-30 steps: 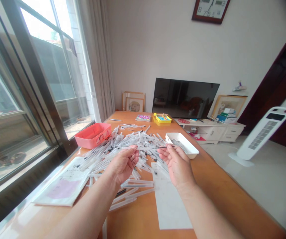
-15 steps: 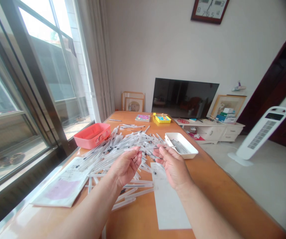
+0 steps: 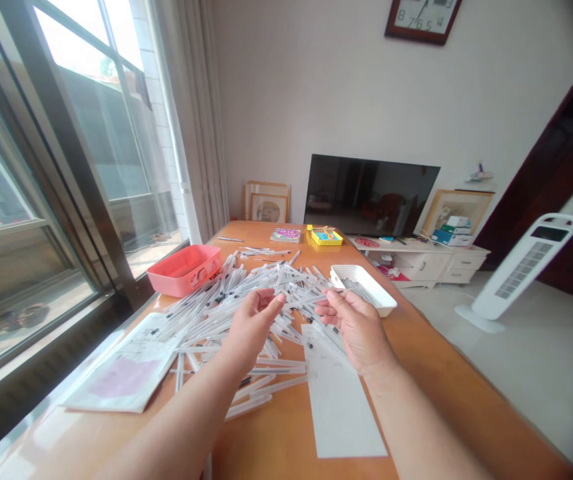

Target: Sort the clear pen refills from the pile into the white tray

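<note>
A large heap of clear pen barrels [image 3: 226,293], many with dark ends, covers the middle of the table. Over its near side is my left hand [image 3: 252,327], fingers half curled and the thumb apart from them; I see nothing in it. To its right, my right hand [image 3: 359,327] pinches what looks like a thin pen barrel between thumb and forefinger, mostly lost against the heap. Just beyond that hand stands a white tray [image 3: 384,301] with thin grey refills [image 3: 359,288] in it. Under the right wrist lies a white paper strip [image 3: 341,413].
A red plastic basket [image 3: 176,283] stands left of the heap, above a booklet [image 3: 121,380]. At the table's far end are a pen [image 3: 230,239], a pink-covered book [image 3: 286,235] and a yellow box [image 3: 326,240]. A tower fan [image 3: 526,267] stands on the floor at right.
My left thumb and fingers have parted from a pinch. The right hand has shifted slightly right, and the dark thin piece seen across its fingers no longer shows.
</note>
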Action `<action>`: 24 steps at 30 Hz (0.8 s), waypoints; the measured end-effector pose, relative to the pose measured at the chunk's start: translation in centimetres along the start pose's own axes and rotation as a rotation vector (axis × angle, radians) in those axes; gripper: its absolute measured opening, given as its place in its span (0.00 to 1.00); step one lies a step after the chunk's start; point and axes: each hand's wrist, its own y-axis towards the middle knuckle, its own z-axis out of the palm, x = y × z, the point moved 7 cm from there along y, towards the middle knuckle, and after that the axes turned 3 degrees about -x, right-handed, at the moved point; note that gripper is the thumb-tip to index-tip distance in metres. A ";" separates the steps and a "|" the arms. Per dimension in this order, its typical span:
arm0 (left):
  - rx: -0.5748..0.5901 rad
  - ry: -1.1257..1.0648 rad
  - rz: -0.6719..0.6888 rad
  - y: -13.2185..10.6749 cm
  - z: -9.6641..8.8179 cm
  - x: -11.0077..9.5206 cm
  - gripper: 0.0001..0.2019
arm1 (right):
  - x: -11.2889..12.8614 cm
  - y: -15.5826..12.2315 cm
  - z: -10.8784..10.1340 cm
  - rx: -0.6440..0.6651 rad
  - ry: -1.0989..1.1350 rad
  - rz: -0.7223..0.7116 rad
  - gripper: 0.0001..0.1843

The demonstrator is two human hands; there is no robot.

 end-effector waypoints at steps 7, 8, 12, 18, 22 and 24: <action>0.449 0.421 0.260 -2.2 3.3 -0.8 0.18 | 0.3 -0.9 1.9 0.203 -0.256 -0.075 0.21; 0.479 0.437 0.265 -2.3 3.5 -0.6 0.18 | 0.3 -1.0 2.1 0.223 -0.264 -0.070 0.21; 0.485 0.434 0.228 -1.7 3.3 0.1 0.18 | 0.1 -0.5 1.3 0.189 -0.251 -0.042 0.25; 0.397 0.355 0.122 -0.6 2.4 0.8 0.19 | -1.8 2.0 -1.6 0.037 -0.590 -0.130 0.18; 0.340 0.324 0.077 -0.3 1.9 1.2 0.18 | -3.4 2.4 -0.4 0.162 -1.103 -0.292 0.15; 0.322 0.325 0.070 -0.1 1.7 1.2 0.18 | -4.2 2.4 0.1 0.206 -1.307 -0.291 0.16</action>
